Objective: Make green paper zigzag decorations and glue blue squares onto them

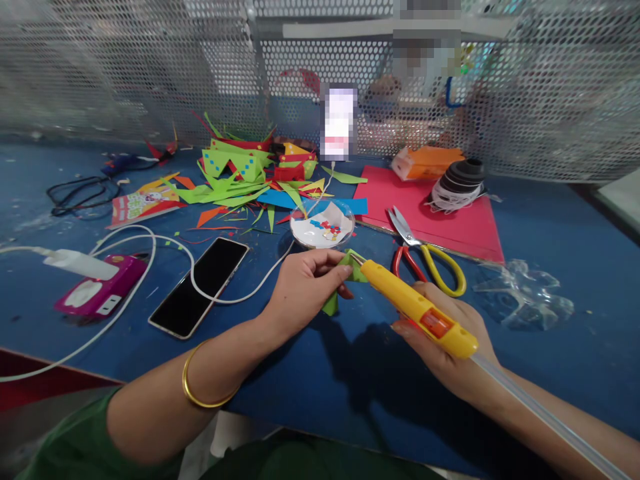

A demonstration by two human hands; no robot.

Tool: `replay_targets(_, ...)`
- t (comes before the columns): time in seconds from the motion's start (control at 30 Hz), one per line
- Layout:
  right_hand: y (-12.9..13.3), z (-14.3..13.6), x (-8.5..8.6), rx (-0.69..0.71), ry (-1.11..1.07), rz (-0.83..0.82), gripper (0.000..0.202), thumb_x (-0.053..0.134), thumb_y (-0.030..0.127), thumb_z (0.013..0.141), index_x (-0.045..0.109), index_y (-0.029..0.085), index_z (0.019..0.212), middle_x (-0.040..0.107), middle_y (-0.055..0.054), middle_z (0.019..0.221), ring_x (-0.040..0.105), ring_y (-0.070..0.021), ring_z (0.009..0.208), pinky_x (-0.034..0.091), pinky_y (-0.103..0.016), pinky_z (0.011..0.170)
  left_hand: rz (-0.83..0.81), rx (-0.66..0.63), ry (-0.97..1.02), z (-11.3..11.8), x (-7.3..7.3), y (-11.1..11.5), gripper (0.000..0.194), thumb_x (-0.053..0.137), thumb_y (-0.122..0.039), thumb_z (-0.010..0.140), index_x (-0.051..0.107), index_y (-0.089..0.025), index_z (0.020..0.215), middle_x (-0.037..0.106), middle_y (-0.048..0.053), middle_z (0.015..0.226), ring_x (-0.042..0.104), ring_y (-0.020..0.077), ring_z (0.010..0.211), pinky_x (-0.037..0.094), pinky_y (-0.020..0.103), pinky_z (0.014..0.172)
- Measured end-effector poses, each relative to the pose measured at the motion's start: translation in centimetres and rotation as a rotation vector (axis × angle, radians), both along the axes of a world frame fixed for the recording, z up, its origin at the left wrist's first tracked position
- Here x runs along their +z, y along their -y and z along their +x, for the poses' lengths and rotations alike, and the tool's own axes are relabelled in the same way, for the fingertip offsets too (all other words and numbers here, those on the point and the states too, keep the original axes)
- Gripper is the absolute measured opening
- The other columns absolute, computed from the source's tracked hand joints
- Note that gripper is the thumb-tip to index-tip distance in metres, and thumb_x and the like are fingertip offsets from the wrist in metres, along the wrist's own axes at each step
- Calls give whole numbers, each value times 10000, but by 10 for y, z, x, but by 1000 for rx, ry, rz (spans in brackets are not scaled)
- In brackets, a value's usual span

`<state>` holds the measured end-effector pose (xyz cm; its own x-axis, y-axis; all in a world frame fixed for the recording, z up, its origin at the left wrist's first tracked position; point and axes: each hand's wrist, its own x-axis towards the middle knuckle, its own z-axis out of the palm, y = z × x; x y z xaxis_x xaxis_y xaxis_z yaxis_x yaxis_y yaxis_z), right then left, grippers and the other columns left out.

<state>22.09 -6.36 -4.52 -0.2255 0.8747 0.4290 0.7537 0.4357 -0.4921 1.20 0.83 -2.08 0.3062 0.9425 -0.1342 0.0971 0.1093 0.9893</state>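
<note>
Between the thumb and fingers of my left hand [310,280] is a small folded piece of green paper [355,270], partly hidden by the fingers. Wrapped round a yellow glue gun [420,307] is my right hand [450,340]. The gun's metal tip meets or nearly meets the green paper; I cannot tell which. A long clear glue stick [540,407] runs from its back end along my right forearm. Just beyond my hands stands a clear round dish [295,233] with white paper and small coloured bits in it. Scissors [415,250] with one red and one yellow handle lie beyond my right hand.
Green, red and orange paper shapes [235,163] and cut strips heap at the back. A phone [200,287], white cable [255,293] and purple charger block [105,287] lie left. Red sheets [385,193], a black spool [460,183] and crumpled clear plastic [525,297] are right. Perforated metal [150,73] stands behind.
</note>
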Motion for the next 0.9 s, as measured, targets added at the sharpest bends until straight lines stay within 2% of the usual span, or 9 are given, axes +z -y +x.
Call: replay_targets(0.9, 0, 1, -3, 1, -27, -30, 269, 491, 468, 983, 529, 236, 851, 596, 18, 653, 551, -128, 510, 393, -259, 500, 2, 23, -5, 0, -3, 0, 165, 681, -291, 803, 744, -157, 877, 685, -4, 608, 633, 97, 519, 438, 200, 486)
